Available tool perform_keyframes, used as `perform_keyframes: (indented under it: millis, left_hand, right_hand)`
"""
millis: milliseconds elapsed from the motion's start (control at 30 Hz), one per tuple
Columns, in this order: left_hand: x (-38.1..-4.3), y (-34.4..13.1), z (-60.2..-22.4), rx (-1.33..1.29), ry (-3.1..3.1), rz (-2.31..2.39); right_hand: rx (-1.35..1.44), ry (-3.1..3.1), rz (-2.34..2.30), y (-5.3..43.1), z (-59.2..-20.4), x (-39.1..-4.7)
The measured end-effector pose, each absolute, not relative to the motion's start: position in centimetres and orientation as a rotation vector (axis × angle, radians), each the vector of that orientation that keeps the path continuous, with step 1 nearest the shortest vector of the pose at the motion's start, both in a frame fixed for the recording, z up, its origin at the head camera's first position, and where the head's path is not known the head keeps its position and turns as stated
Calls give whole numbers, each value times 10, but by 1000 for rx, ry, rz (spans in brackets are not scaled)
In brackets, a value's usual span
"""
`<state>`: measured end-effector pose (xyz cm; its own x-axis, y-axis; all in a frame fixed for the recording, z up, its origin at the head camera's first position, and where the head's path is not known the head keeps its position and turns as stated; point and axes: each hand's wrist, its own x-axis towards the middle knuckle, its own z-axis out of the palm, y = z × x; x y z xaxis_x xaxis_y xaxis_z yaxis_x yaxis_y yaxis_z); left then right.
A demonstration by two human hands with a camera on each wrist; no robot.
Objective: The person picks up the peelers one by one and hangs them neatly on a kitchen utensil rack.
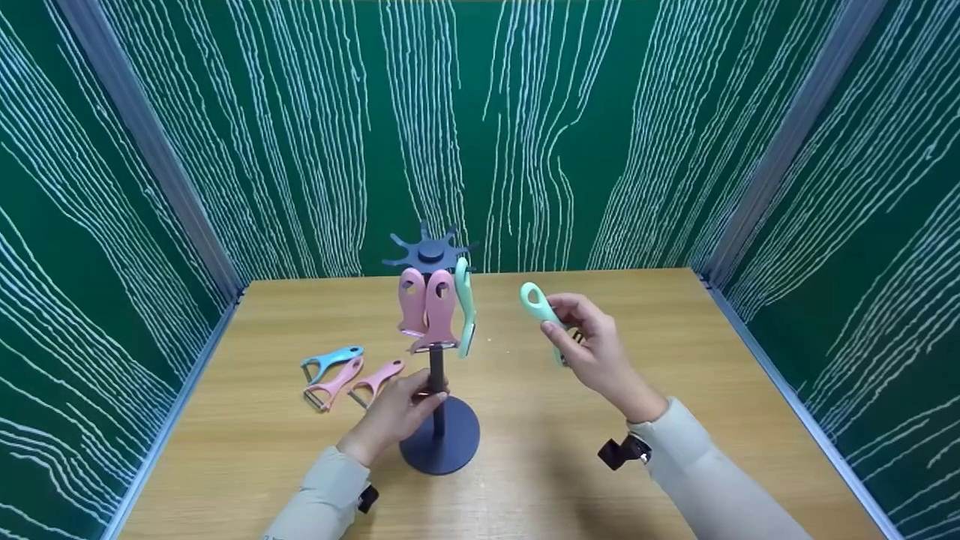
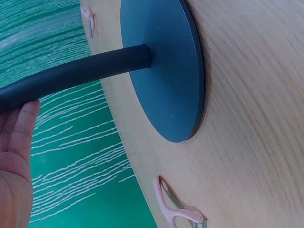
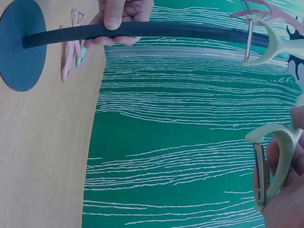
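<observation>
R sleeve (image 1: 705, 461) nearest, R grip (image 1: 596, 345) pinches green peeler (image 1: 545, 311), up & right of L grip (image 1: 397, 412), which holds stand pole (image 1: 437, 361) below hung peelers (image 1: 440, 309); prob. best keep pole steady & R grip clear of peeler's blade (image 3: 260, 175).

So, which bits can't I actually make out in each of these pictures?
- Head view: part of the pole, hidden by the left hand.
- Head view: how the hanging pink peelers sit on their hooks; too small.
- Left wrist view: the top of the stand, cut off by the left edge.
- Right wrist view: the handle end of the held green peeler, cut off by the right edge.
</observation>
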<state>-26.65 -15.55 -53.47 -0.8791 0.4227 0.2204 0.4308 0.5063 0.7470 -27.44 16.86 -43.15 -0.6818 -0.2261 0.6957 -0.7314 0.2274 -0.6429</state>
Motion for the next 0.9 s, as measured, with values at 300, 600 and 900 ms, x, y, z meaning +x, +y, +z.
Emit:
perform_keyframes:
  millis: [300,600,900]
  left_hand:
    - [-267,-156,-535,-730,-2752,-1371]
    - [-266,-155,-533,-746,-2739,-1379]
    - [-267,-156,-534,-769,-2711,-1367]
  right_hand:
    - [927,-1996,1478,159,-426,-274]
    - [961,-1978,1483,152,-419,-275]
    - [969,-1976,1477,146,-411,-275]
